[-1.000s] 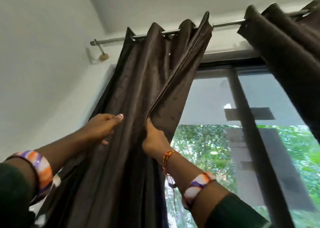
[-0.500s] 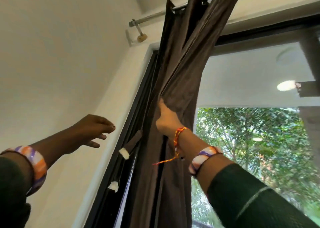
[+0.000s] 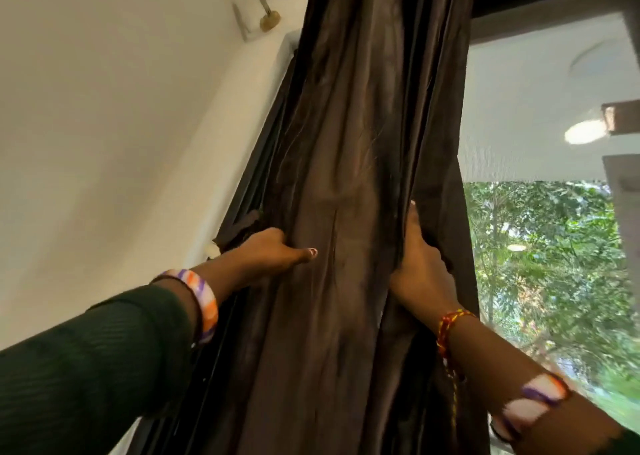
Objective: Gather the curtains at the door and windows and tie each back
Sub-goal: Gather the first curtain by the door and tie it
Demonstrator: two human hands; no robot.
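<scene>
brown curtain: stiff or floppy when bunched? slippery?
Likely floppy: the brown curtain falls in soft folds between the left hand and right hand. Its sheen suggests it may slide in a loose grip. Probably not fragile.

Daylight pours in through the window (image 3: 540,281) on the right, so the greenery outside looks bright and a bit smeared with motion blur. The dark curtain (image 3: 349,177) catches soft sheen on its folds. The wall (image 3: 104,125) is evenly lit, and the wide lens bends the edges.
</scene>
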